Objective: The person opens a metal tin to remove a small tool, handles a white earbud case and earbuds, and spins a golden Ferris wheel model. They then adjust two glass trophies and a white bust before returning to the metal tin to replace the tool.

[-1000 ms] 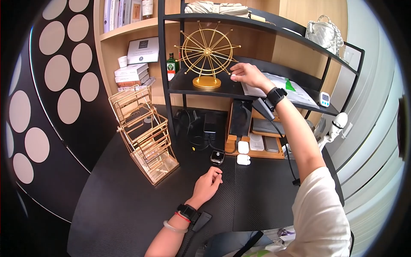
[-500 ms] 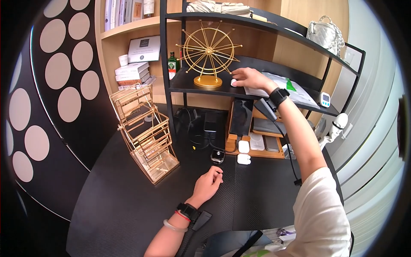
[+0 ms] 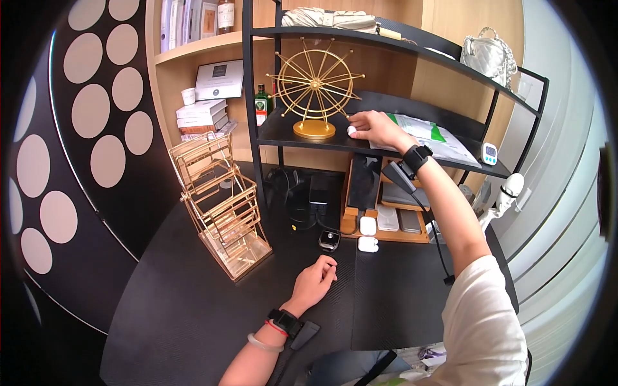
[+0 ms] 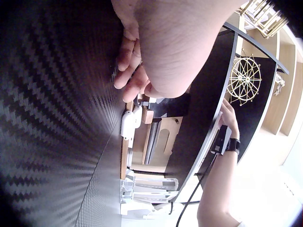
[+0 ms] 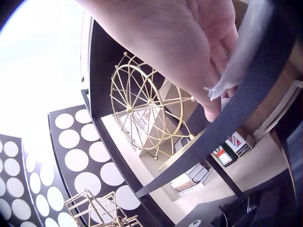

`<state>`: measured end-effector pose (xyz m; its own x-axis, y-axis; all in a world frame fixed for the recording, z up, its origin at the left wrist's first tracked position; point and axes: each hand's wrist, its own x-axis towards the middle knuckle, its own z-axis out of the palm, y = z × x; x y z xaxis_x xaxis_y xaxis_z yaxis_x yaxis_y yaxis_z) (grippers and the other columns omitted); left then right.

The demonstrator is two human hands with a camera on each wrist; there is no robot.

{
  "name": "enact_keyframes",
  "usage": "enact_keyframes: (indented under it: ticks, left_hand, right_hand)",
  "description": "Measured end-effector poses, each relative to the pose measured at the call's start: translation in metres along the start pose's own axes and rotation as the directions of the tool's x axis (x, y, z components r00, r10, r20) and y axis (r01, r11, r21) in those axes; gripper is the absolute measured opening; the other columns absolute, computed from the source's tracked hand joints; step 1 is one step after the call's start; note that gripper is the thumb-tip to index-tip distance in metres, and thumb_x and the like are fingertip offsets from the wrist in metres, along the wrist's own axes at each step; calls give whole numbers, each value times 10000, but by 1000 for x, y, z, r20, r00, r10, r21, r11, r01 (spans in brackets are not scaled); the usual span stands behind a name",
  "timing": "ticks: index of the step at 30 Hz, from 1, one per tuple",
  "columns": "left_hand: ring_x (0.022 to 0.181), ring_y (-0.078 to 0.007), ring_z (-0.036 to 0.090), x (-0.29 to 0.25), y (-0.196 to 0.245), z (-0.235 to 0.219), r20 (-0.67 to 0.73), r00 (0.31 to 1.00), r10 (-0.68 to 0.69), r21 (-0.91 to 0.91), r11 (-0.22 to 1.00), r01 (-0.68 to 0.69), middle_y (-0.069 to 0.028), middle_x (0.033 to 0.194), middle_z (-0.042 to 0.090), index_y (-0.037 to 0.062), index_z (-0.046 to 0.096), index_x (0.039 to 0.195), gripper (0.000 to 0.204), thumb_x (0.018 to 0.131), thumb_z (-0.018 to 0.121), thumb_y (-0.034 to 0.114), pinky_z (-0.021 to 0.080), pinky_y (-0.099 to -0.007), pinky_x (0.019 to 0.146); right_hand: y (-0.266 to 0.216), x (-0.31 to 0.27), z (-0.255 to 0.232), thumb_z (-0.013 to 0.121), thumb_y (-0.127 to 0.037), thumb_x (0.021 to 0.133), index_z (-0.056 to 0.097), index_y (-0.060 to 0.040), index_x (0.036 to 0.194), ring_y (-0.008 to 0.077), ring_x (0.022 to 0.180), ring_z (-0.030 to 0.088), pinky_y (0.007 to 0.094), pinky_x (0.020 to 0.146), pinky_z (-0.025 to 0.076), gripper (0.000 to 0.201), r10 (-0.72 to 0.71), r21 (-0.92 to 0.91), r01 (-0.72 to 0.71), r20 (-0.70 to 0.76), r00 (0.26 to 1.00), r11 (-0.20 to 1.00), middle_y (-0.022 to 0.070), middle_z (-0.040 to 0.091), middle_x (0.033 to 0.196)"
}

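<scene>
Over the middle shelf (image 3: 277, 133), my right hand (image 3: 381, 128) pinches a small white rounded object (image 3: 351, 130) between thumb and fingers. Its exact kind I cannot tell; the fingers hide most of it. Just left of that hand stands a gold Ferris wheel ornament (image 3: 314, 130) on a round base. A plastic-wrapped packet (image 3: 438, 137) with a green patch lies under and beside the right wrist. My left hand (image 3: 313, 283) rests on the black desk (image 3: 193, 309), fingers loosely curled around nothing. Beyond its fingertips sits a smartwatch (image 3: 329, 241).
Two white earbud cases (image 3: 367, 226) are by a wooden organizer (image 3: 402, 236). A gold wire rack (image 3: 222, 212) stands on the left of the desk. A small white timer (image 3: 489, 153) is at the shelf's right end. Cables (image 3: 296, 209) run behind the watch.
My right hand has come down closer to the middle shelf with the small white object, staying right of the Ferris wheel. The left hand stays put; the head view has tilted slightly.
</scene>
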<state>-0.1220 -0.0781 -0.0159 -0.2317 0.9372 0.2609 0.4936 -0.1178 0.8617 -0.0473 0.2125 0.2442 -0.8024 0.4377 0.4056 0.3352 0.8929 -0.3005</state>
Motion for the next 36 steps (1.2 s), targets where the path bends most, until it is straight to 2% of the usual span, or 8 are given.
enact_keyframes:
  ticks: [9, 20, 25, 29, 31, 33, 35, 36]
  left_hand:
    - [736, -201, 687, 1, -3, 1, -2, 999, 35, 15, 999, -35, -25, 808, 707, 90, 539, 1087, 147, 964, 540, 170, 519, -335, 667]
    - [728, -192, 681, 0, -2, 0, 11, 999, 39, 30, 999, -39, -40, 803, 702, 78, 536, 1089, 140, 968, 533, 149, 510, -320, 669]
    - [710, -210, 682, 1, -2, 0, 11, 998, 58, 27, 998, -59, -28, 789, 702, 91, 540, 1078, 138, 958, 542, 159, 515, -341, 648]
    - [718, -166, 673, 0, 0, -1, 23, 997, 67, 21, 997, -68, -56, 785, 684, 59, 535, 1086, 124, 979, 529, 120, 501, -289, 666]
    - [716, -162, 671, 0, 0, -1, 20, 998, 61, 12, 998, -61, -58, 779, 681, 56, 538, 1083, 121, 978, 532, 116, 501, -287, 664]
    - [714, -152, 665, 1, -1, 0, -17, 998, 56, -16, 998, -56, -58, 777, 679, 50, 548, 1073, 114, 976, 540, 110, 499, -284, 660]
    - [708, -135, 640, 1, 3, -1, -30, 999, 42, -69, 997, -44, -59, 786, 657, 40, 576, 1037, 102, 973, 561, 117, 494, -272, 653]
    - [709, -133, 628, 2, 1, -1, -66, 994, 87, -28, 996, -89, -60, 801, 638, 39, 589, 1011, 92, 969, 571, 118, 492, -270, 650]
  right_hand:
    - [6, 6, -4, 799, -269, 796, 556, 31, 1305, 321, 1156, 625, 382, 994, 492, 639, 22, -46, -19, 54, 998, 999, 222, 649, 1216]
    - [-1, 4, -7, 751, -338, 838, 488, 25, 1360, 338, 1152, 621, 372, 1004, 479, 688, 24, -51, -22, 43, 999, 998, 221, 653, 1208]
    - [7, 4, -10, 771, -356, 812, 375, 76, 1396, 362, 1181, 596, 390, 1005, 474, 828, 25, -74, -37, -148, 989, 997, 240, 628, 1242]
    - [5, -20, -21, 722, -239, 862, 486, -11, 1312, 353, 1125, 623, 411, 952, 498, 557, -120, -110, 79, -444, 888, 991, 213, 650, 1182]
    - [-17, -48, -18, 666, -86, 878, 551, -35, 1217, 325, 1034, 639, 401, 894, 515, 361, -329, -187, 272, -608, 723, 944, 169, 643, 1066]
    - [-51, -94, 0, 607, 45, 851, 599, -27, 1065, 300, 915, 605, 385, 845, 497, 226, -323, -194, 269, -717, 617, 943, 139, 588, 957]
    - [-61, -146, 27, 586, 61, 842, 596, -18, 982, 293, 926, 580, 378, 838, 475, 161, -351, -222, 272, -570, 743, 936, 128, 576, 977]
    - [-62, -169, 42, 592, 52, 847, 596, -22, 973, 299, 920, 573, 375, 834, 474, 146, -307, -111, 292, -510, 803, 950, 123, 569, 965]
